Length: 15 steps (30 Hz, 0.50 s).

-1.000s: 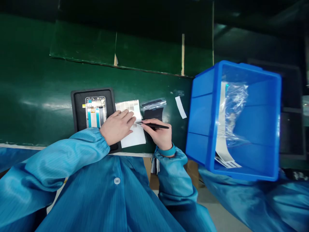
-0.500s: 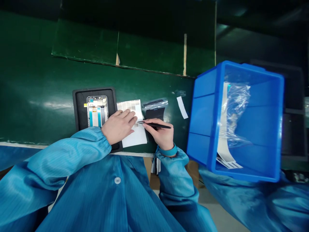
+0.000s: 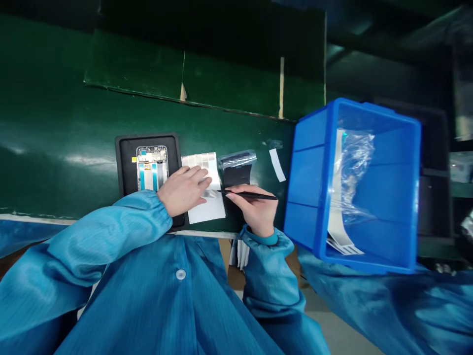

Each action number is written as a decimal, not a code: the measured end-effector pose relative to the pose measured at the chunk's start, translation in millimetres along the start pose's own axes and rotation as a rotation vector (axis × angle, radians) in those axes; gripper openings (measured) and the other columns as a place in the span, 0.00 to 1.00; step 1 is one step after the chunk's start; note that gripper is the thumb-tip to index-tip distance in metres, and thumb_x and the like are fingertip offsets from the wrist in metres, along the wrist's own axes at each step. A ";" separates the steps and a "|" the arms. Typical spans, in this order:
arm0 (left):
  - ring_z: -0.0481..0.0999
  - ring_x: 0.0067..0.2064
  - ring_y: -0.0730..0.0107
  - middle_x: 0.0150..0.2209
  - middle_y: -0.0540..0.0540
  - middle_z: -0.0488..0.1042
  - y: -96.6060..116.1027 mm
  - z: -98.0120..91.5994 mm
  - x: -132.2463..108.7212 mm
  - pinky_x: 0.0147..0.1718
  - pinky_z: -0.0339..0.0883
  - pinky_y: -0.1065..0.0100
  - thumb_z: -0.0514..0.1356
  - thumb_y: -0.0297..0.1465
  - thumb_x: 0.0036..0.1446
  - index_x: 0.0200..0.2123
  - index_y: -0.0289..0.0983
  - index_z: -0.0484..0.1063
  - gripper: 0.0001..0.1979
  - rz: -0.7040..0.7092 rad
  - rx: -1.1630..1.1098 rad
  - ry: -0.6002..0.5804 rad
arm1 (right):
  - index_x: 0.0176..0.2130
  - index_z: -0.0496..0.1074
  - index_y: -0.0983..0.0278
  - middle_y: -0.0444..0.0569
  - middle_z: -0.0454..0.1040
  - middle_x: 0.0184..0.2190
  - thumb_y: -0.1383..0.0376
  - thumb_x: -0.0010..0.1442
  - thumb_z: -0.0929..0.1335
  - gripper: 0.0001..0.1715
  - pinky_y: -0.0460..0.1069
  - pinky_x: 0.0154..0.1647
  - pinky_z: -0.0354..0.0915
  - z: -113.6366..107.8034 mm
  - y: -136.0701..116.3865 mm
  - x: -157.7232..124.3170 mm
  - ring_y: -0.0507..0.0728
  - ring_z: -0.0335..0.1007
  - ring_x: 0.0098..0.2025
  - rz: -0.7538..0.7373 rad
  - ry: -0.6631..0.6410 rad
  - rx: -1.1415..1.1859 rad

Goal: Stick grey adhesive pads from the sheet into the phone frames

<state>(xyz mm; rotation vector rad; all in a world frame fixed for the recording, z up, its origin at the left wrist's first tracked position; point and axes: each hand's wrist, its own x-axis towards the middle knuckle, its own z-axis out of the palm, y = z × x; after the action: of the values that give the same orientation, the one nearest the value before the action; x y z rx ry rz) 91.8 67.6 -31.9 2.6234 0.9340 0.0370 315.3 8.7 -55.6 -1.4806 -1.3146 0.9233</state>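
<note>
Left to right along the glossy dark green surface (image 3: 55,167), as I view it remotely through the head camera. A shallow black rectangular tray (image 3: 127,173) bears a silver-rimmed phone body with exposed circuitry (image 3: 148,172), its lower end hidden from me by a shiny blue cloth sleeve (image 3: 121,214). The left hand (image 3: 182,191) lies palm down, fingers loosely spread and grasping nothing, on a white paper sheet with silvery patches (image 3: 207,213), just right of the tray. Beside those fingertips I see a thin silvery piece (image 3: 211,194) over the sheet. The right hand (image 3: 258,211) has its fingers clenched around a slim black pointed tool (image 3: 260,196), whose tip is at the piece's right end — whether it nips it, I cannot tell. Beyond that hand lies a clear plastic pouch with a dark panel (image 3: 237,172); farther right, a narrow white paper strip (image 3: 277,165). Rightmost, a deep blue plastic bin (image 3: 310,172) contains crumpled clear film (image 3: 356,177).
</note>
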 end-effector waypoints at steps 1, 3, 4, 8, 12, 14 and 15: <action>0.67 0.62 0.51 0.60 0.36 0.69 -1.6 -2.5 -1.8 0.59 0.60 0.54 0.64 0.39 0.62 0.58 0.33 0.69 0.25 -0.001 -0.069 0.031 | 0.33 0.81 0.58 0.46 0.84 0.33 0.63 0.52 0.79 0.07 0.53 0.39 0.79 -1.2 -5.0 -1.5 0.59 0.82 0.35 -0.005 0.010 0.010; 0.69 0.60 0.54 0.58 0.39 0.71 -4.3 -9.5 -6.1 0.59 0.61 0.56 0.64 0.42 0.62 0.56 0.36 0.72 0.23 -0.021 -0.248 0.097 | 0.33 0.81 0.58 0.46 0.84 0.32 0.63 0.51 0.79 0.07 0.53 0.38 0.79 -1.8 -15.6 -3.9 0.59 0.82 0.35 -0.022 0.013 0.016; 0.70 0.58 0.57 0.56 0.41 0.73 -5.4 -13.7 -8.3 0.58 0.62 0.57 0.64 0.43 0.62 0.53 0.38 0.74 0.21 -0.039 -0.341 0.120 | 0.32 0.81 0.58 0.46 0.84 0.32 0.63 0.51 0.80 0.07 0.53 0.37 0.79 -0.9 -20.8 -4.8 0.60 0.82 0.34 -0.031 0.002 0.019; 0.75 0.47 0.65 0.43 0.47 0.78 -9.9 -27.9 -17.0 0.51 0.67 0.62 0.63 0.35 0.62 0.39 0.39 0.79 0.07 -0.057 -0.581 0.116 | 0.31 0.80 0.58 0.47 0.83 0.31 0.61 0.51 0.80 0.08 0.54 0.37 0.79 10.1 -35.3 -7.2 0.60 0.82 0.34 -0.040 -0.049 0.060; 0.75 0.42 0.68 0.38 0.49 0.79 -18.1 -33.7 -29.4 0.47 0.67 0.64 0.62 0.28 0.61 0.34 0.38 0.79 0.05 -0.056 -0.645 0.142 | 0.34 0.80 0.58 0.46 0.83 0.32 0.61 0.51 0.80 0.10 0.54 0.40 0.79 27.3 -39.1 -7.9 0.60 0.82 0.35 -0.020 -0.026 0.101; 0.76 0.42 0.68 0.38 0.49 0.79 -23.0 -34.9 -37.1 0.46 0.67 0.64 0.62 0.29 0.61 0.34 0.39 0.78 0.05 -0.079 -0.658 0.160 | 0.35 0.80 0.58 0.46 0.84 0.33 0.61 0.50 0.80 0.11 0.55 0.42 0.79 35.9 -40.8 -7.6 0.60 0.83 0.36 -0.005 -0.038 0.110; 0.76 0.42 0.67 0.38 0.49 0.79 -25.5 -35.3 -40.9 0.46 0.68 0.64 0.62 0.29 0.61 0.34 0.39 0.78 0.05 -0.089 -0.664 0.164 | 0.35 0.80 0.58 0.47 0.84 0.33 0.61 0.50 0.80 0.11 0.55 0.42 0.80 40.1 -42.2 -7.2 0.60 0.83 0.36 0.003 -0.051 0.107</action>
<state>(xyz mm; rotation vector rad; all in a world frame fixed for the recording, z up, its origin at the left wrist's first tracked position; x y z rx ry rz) 39.4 72.0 -3.7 1.9833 0.8954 0.4627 263.9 7.9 -27.4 -1.3850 -1.2804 1.0233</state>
